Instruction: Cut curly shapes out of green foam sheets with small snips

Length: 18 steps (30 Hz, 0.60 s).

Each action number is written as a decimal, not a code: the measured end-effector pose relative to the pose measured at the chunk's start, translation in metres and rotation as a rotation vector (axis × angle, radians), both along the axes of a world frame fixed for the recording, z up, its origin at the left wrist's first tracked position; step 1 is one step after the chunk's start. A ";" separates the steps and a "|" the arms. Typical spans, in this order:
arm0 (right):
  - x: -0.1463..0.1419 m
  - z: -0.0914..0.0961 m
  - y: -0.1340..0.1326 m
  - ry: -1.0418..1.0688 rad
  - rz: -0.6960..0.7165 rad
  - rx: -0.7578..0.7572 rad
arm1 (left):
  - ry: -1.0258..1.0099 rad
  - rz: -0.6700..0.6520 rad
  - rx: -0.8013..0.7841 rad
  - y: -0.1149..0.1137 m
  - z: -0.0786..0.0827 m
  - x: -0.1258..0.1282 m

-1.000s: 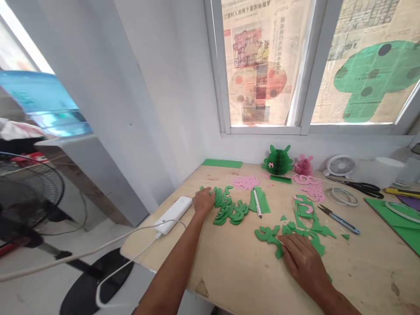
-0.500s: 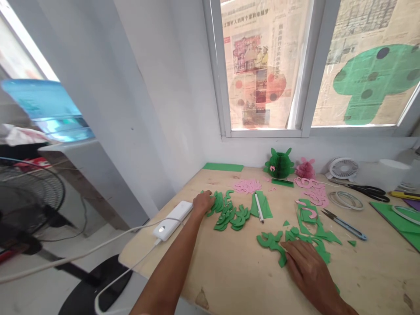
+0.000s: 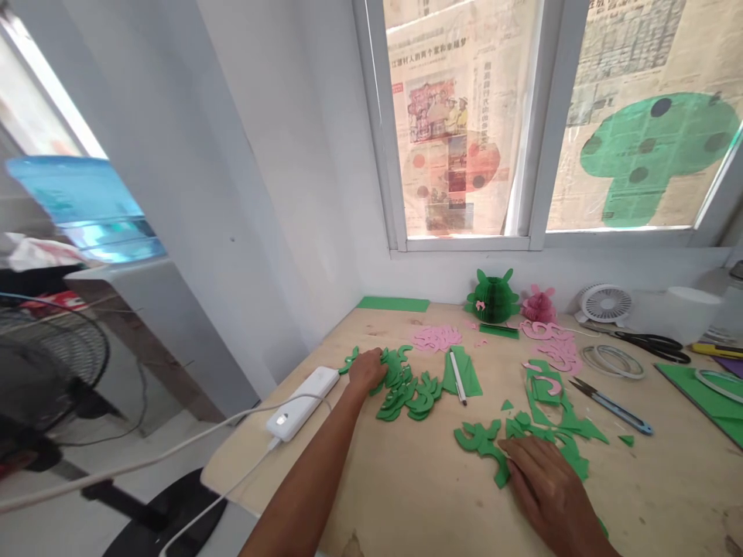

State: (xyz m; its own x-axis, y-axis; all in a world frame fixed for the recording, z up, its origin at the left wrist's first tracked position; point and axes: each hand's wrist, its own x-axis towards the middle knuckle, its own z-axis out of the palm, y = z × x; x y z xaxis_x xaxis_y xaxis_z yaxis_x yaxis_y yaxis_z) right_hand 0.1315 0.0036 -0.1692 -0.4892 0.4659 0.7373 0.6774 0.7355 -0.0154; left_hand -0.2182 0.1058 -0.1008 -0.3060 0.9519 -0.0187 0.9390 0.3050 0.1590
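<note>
My left hand (image 3: 368, 370) is at the left side of a loose pile of curved green paper cut-outs (image 3: 409, 394). Its fingers are curled down onto the pieces, their undersides hidden. One small cut-out (image 3: 349, 360) lies just left of this hand. Over on the right, my right hand (image 3: 549, 481) lies low on the table with its fingers together, on green paper scraps (image 3: 572, 456). Its fingertips press against a branching green cut-out (image 3: 481, 439); what is under the palm is hidden.
A white power strip (image 3: 303, 402) with cables lies left of my left arm. Between the hands, a white pen (image 3: 458, 377) rests on green paper. Pink cut-outs (image 3: 436, 338), a utility knife (image 3: 612, 406), tape rolls (image 3: 612, 361), scissors (image 3: 655, 346) and a small fan (image 3: 605, 305) sit farther back.
My left hand has shifted slightly right over the pile, and a green cut-out now shows on its left. My right hand stays on the scraps. The view has tilted slightly up.
</note>
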 end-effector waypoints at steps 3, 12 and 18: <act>-0.001 0.001 -0.001 0.014 -0.006 -0.008 | 0.003 0.000 -0.017 0.005 0.001 0.002; -0.004 0.004 -0.004 0.071 0.014 -0.055 | 0.015 -0.004 -0.111 0.016 0.007 0.009; -0.007 0.006 -0.008 0.125 0.031 -0.111 | -0.004 -0.024 -0.142 0.020 0.010 0.005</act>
